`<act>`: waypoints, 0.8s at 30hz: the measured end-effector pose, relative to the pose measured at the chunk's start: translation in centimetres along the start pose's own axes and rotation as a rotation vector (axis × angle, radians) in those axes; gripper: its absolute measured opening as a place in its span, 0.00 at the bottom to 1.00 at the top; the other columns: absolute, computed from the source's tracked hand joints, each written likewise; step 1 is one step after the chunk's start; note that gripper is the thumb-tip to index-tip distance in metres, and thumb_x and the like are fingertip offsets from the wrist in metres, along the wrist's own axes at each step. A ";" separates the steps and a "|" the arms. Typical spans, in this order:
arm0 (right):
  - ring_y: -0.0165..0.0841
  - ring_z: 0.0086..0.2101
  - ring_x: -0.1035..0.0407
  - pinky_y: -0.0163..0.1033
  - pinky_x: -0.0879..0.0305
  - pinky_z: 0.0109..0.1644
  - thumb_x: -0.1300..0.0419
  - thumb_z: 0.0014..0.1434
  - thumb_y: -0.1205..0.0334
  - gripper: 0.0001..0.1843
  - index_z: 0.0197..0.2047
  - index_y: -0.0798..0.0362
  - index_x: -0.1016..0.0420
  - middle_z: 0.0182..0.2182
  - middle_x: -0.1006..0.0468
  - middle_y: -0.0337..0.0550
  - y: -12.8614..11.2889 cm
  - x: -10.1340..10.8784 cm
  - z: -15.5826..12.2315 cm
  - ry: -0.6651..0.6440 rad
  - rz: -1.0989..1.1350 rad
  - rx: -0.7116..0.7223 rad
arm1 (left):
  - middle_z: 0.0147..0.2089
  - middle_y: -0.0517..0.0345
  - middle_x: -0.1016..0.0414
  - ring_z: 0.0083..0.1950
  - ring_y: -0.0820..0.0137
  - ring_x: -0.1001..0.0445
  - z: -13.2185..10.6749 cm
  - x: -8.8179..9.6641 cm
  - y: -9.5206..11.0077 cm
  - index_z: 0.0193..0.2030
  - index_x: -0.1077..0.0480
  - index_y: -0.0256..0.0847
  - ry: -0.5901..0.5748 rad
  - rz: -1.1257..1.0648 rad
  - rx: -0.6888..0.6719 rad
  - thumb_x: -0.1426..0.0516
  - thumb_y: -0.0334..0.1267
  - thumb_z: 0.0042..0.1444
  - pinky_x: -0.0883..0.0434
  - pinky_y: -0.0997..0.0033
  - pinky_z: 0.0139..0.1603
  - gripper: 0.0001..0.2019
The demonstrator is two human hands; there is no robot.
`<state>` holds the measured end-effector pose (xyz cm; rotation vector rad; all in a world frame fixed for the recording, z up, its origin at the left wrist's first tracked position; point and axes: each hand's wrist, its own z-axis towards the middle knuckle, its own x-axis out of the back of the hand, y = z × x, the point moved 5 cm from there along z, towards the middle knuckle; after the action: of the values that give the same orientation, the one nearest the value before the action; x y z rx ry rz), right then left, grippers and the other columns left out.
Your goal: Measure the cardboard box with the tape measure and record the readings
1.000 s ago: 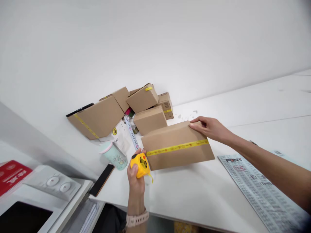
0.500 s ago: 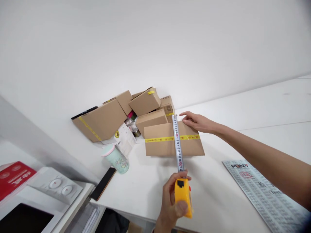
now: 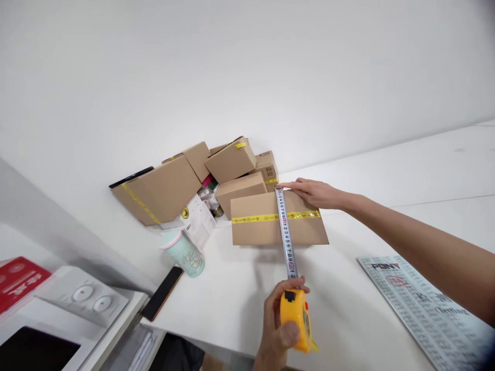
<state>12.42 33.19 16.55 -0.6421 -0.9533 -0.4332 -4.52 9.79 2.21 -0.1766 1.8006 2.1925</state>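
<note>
Versus 1.0 s earlier: blade [image 3: 286, 245], then left of the cardboard box [image 3: 255, 206], now crosses its face. Blade flat, silvery, numbered. Box matte brown, rectangular, with glossy yellow strip [image 3: 255, 219]; mid-view, at white tabletop [image 3: 216, 299]. Left hand [image 3: 276, 315], 6 o'clock from box, wrapped round smooth yellow tape measure [image 3: 294, 314]. Right hand [image 3: 315, 194], 2 o'clock, touches box's top edge, index extended to blade tip; whether clamped, cannot tell. Cylindrical mint cup [image 3: 187, 257] at 8 o'clock.

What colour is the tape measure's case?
The tape measure's case is orange-yellow, showing best in the head view.
</note>
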 end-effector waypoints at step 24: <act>0.43 0.45 0.25 0.50 0.29 0.48 0.56 0.70 0.59 0.29 0.67 0.31 0.29 0.45 0.25 0.46 0.1 -0.3 -0.6 -0.035 0.016 -0.002 | 0.46 0.42 0.19 0.60 0.40 0.26 0.1 1.5 -4.0 0.53 0.20 0.35 0.094 -0.310 0.142 0.35 0.56 0.47 0.40 0.44 0.67 0.31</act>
<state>12.64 32.87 16.00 -0.6608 -0.9803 -0.4097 -4.73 10.86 -1.98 -0.4987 1.8287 1.8638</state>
